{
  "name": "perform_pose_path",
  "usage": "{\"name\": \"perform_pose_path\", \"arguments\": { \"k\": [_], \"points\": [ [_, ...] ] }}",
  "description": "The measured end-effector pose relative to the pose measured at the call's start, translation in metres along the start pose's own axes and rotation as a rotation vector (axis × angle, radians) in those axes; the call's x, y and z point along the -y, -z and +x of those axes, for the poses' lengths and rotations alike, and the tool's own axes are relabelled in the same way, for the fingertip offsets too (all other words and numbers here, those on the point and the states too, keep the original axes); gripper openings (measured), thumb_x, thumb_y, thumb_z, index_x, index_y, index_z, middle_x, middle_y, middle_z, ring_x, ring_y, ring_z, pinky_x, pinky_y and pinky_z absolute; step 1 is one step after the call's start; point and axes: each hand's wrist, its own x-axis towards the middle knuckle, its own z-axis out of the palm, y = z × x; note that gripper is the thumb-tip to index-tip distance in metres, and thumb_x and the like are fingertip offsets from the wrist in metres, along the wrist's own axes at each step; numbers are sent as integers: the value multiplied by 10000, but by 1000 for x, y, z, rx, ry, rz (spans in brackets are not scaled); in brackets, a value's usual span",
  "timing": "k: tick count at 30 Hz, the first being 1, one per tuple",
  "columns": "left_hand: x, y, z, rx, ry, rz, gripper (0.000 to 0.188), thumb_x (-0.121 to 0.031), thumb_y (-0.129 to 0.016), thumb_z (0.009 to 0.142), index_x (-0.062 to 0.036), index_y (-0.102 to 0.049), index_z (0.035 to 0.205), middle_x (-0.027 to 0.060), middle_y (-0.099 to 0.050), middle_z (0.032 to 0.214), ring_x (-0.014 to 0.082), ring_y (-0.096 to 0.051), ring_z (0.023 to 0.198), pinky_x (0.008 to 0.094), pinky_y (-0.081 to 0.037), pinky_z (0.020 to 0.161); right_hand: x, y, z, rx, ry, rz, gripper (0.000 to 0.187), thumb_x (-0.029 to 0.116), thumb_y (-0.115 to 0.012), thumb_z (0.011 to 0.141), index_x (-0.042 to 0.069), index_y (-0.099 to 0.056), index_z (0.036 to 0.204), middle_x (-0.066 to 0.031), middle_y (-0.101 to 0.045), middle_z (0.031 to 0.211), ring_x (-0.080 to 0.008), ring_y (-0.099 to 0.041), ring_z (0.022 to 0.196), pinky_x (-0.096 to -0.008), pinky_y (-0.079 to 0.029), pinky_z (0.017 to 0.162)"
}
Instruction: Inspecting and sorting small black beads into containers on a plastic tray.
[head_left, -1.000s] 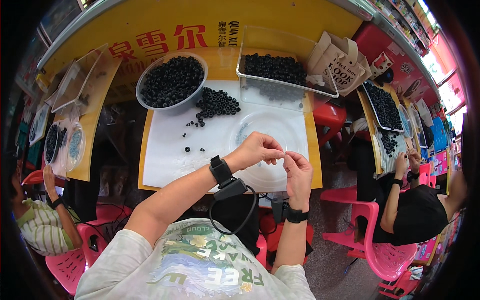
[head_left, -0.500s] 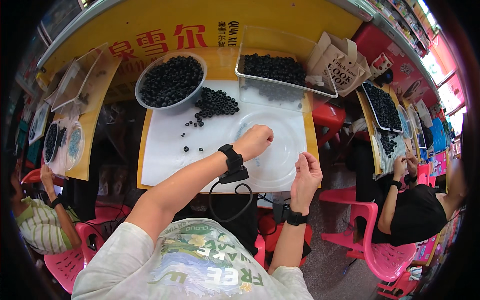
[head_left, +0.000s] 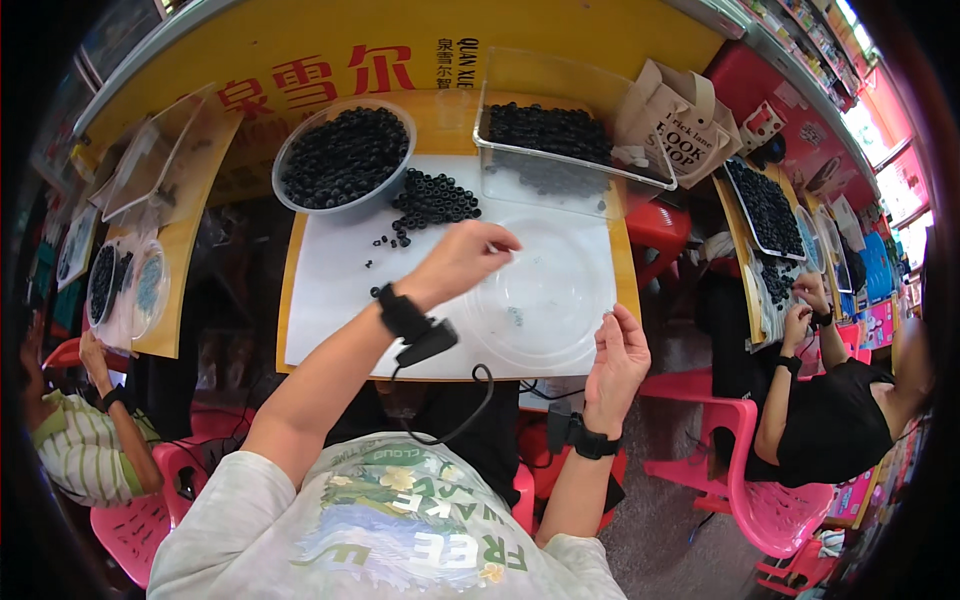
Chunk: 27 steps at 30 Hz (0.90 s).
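Right now the left hand (head_left: 462, 258) is stretched out over the white mat (head_left: 330, 290), fingers loosely bunched and pointing toward the clear shallow dish (head_left: 560, 340); whether anything small sits between the fingertips I cannot tell. Loose dark beads (head_left: 432, 198) lie heaped just beyond and slightly left of that hand, near a round bowl of beads (head_left: 345, 155), so the heap is up-table from its knuckles and much nearer to it than to the other hand. Off the near table edge, the right hand (head_left: 618, 358) hangs palm inward, fingers upright and relaxed, holding nothing I can make out. A clear rectangular tray of beads (head_left: 560, 135) stands further back, beside a paper bag (head_left: 680, 115).
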Motion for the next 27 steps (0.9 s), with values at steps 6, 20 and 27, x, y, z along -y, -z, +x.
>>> {"name": "perform_pose_path", "arguments": {
  "k": [6,20,27],
  "points": [
    [19,90,-94,-295,276,-109,171,-101,-705,912,19,-742,1028,19,-702,844,70,-614,770,237,-494,681,9,-9,-21,-117,287,-399,128,26,-654,972,-43,-680,1077,-23,-672,955,-72,-578,832,-218,-478,755],
    [81,70,-141,-306,169,208,238,-13,-733,798,11,-735,1035,116,-639,926,232,-631,793,323,-524,751,-21,-99,-78,374,50,-527,111,-43,-696,904,-28,-711,1012,-35,-669,988,-87,-612,867,-220,-487,793],
    [66,74,-165,-292,531,-1231,151,-3,-677,926,-6,-677,1077,111,-699,1070,196,-706,985,261,-591,882,-36,-139,-97,542,-106,-475,129,-32,-725,877,-43,-714,1005,-62,-688,995,-97,-617,828,-236,-504,779]
  ]
}}
